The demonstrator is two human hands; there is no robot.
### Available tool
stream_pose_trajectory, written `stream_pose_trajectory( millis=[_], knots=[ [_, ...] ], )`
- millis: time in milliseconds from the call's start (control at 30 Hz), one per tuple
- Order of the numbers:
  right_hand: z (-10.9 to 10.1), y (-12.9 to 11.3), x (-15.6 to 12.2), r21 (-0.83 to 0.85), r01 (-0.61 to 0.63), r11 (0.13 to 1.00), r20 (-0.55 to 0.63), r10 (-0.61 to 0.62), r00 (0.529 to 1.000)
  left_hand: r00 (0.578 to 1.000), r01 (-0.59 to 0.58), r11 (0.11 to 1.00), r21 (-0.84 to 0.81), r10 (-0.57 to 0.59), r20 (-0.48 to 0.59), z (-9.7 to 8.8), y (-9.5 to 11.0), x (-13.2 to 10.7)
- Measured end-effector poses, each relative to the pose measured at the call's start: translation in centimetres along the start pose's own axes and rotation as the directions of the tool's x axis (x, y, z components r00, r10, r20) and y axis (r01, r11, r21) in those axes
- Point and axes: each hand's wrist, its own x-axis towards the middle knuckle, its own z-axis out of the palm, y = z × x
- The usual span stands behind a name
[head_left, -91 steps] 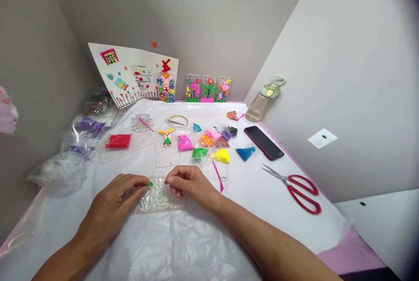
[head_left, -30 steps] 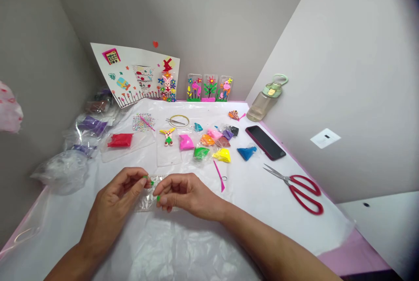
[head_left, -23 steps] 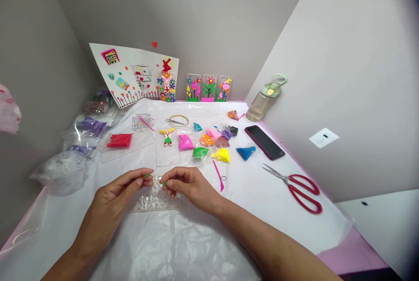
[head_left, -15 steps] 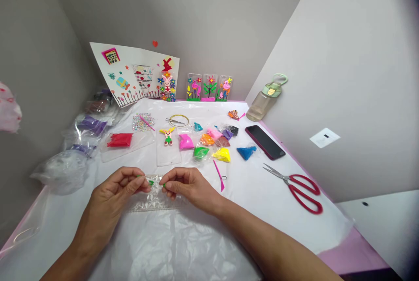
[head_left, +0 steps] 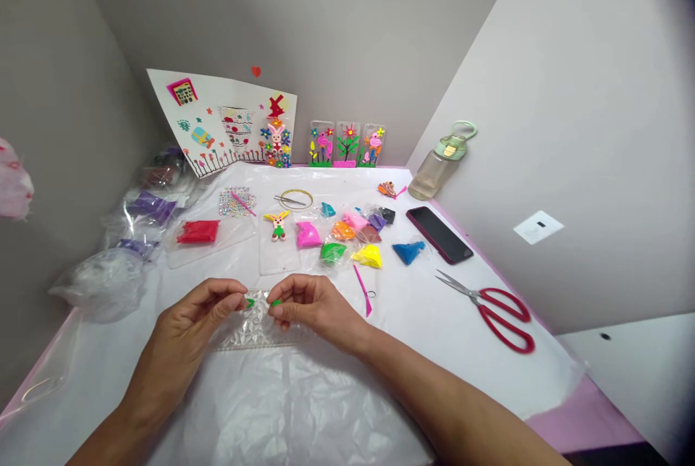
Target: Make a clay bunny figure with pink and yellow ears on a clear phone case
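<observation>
In the middle of the near table, my left hand [head_left: 203,314] has thumb and forefinger pinched together at a small strip of green clay [head_left: 250,302]. Part of that strip is hidden by the fingertips. My right hand [head_left: 307,310] pinches a small green clay lump [head_left: 276,303], a short gap away from the left. Beneath both hands lies a clear, textured plastic case or sheet [head_left: 255,328]. Beyond them, a bag of green clay [head_left: 332,254] and a clay rabbit with yellow ears [head_left: 279,227] on a clear case lie on the white covering.
Bagged clay in several colours, such as yellow [head_left: 369,257] and blue [head_left: 408,252], lies ahead. To the right are red-handled scissors [head_left: 489,310], a phone [head_left: 439,234] and a bottle [head_left: 439,162]. A pink tool [head_left: 363,291] lies near my right hand. Plastic bags [head_left: 103,281] crowd the left edge.
My left fingertips have shifted slightly right. More of the green lump now shows between my right fingers. Objects on the table stay where they were.
</observation>
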Motion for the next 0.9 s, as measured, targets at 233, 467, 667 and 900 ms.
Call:
stream_pose_trajectory(
  millis=[233, 467, 667, 900],
  knots=[
    [0.0, 0.2, 0.0, 0.015, -0.016, 1.0, 0.023, 0.016, 1.0, 1.0, -0.006, 0.991, 0.131, 0.007, -0.004, 0.0, 0.5, -0.2],
    [0.2, -0.3, -0.3, 0.127, -0.073, 0.989, 0.068, 0.064, 0.996, 0.999, -0.026, 0.985, 0.172, 0.019, 0.041, 0.4, 1.0, -0.7],
    [0.2, -0.5, -0.3, 0.068, -0.142, 0.987, 0.041, 0.14, 0.989, 0.995, -0.062, 0.994, 0.09, 0.055, 0.083, 1.0, 0.9, -0.5],
    [0.3, -0.6, -0.4, -0.124, -0.089, 0.988, 0.0, 0.09, 0.996, 0.987, -0.13, 0.99, 0.061, 0.124, 0.098, 1.0, 0.6, -0.5]
  ],
)
